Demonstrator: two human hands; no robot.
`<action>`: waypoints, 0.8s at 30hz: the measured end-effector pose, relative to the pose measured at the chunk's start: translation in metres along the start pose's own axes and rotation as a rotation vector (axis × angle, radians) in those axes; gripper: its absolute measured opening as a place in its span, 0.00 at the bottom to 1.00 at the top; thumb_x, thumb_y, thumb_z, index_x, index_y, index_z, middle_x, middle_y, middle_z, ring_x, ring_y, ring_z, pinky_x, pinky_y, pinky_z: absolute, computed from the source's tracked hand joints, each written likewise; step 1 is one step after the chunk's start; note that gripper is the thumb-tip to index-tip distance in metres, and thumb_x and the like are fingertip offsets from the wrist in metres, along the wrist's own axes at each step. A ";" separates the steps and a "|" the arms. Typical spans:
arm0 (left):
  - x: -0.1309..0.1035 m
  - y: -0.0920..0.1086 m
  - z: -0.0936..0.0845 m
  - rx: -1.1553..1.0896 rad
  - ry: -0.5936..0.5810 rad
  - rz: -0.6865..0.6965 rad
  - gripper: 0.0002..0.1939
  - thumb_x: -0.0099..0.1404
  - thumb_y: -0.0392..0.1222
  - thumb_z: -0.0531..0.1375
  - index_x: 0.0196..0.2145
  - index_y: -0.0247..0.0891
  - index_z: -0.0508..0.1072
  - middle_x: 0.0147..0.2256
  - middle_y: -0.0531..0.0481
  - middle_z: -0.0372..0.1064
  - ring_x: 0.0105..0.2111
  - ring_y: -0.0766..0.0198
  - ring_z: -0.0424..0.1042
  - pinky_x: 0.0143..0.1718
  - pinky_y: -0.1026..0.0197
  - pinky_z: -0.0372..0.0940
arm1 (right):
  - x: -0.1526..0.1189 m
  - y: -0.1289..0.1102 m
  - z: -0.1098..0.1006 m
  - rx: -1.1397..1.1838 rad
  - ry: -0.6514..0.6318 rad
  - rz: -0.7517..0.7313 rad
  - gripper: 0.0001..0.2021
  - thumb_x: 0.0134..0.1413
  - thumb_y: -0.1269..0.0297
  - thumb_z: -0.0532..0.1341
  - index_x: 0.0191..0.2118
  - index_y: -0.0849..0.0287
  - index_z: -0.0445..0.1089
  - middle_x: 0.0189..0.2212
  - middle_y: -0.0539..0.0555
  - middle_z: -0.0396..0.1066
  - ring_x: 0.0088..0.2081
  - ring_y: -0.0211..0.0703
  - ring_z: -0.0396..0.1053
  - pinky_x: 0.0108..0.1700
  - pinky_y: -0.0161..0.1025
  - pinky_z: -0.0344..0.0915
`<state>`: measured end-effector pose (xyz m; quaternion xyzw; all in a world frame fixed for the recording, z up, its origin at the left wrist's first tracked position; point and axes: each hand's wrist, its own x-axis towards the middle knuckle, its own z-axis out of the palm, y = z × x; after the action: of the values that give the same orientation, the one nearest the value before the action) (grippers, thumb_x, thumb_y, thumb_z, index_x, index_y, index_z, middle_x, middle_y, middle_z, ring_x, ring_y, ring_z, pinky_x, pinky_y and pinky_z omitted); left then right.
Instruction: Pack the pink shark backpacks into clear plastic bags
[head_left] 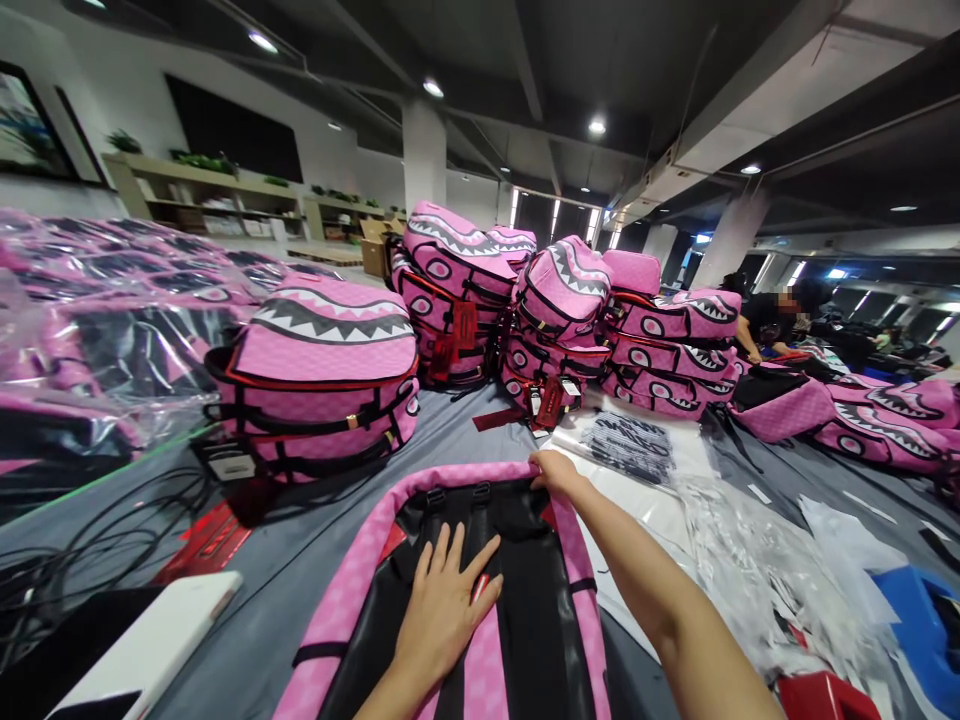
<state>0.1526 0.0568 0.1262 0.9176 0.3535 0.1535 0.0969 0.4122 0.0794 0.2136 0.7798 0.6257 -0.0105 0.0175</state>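
Observation:
A pink backpack (529, 600) lies before me, its black back panel and straps facing up and pink checked fabric around the rim. My left hand (444, 605) rests flat on the panel with the fingers spread. At the far right corner of the bag, my right hand (556, 473) has its fingers curled round the pink edge. Just beyond, on the left, another pink backpack (322, 345) with a shark-teeth print stands with its black tag (229, 462) hanging down.
Stacked shark-print backpacks (465, 290) fill the table's far side. Plastic-wrapped bags (150, 340) are piled on the left. A white device (150, 645) and black cables (97, 540) lie near left. Clear plastic bags (765, 560) cover the right, near a blue object (926, 630). Another person (776, 320) works farther back.

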 end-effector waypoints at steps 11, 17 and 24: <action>0.015 -0.001 0.015 -0.034 0.006 0.025 0.27 0.69 0.60 0.56 0.63 0.58 0.67 0.67 0.38 0.59 0.70 0.35 0.47 0.66 0.31 0.48 | 0.018 -0.028 -0.006 -0.157 -0.069 -0.076 0.11 0.56 0.68 0.69 0.45 0.61 0.75 0.43 0.61 0.77 0.44 0.52 0.75 0.45 0.44 0.68; 0.013 0.004 0.013 -0.076 0.008 0.004 0.25 0.67 0.56 0.59 0.61 0.56 0.70 0.66 0.39 0.61 0.70 0.37 0.49 0.67 0.32 0.46 | 0.023 -0.127 -0.007 -0.149 0.126 -0.567 0.12 0.72 0.65 0.53 0.54 0.52 0.70 0.53 0.55 0.72 0.56 0.44 0.67 0.56 0.43 0.63; 0.011 0.003 0.012 -0.172 0.018 0.027 0.26 0.67 0.57 0.59 0.62 0.57 0.69 0.66 0.43 0.61 0.69 0.37 0.52 0.68 0.31 0.46 | 0.029 -0.144 0.028 -0.166 0.166 -0.537 0.10 0.69 0.66 0.57 0.44 0.64 0.75 0.45 0.59 0.75 0.47 0.49 0.71 0.47 0.41 0.68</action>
<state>0.1664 0.0615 0.1183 0.9091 0.3277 0.1926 0.1702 0.2776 0.1374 0.1825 0.5802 0.8079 0.1000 0.0265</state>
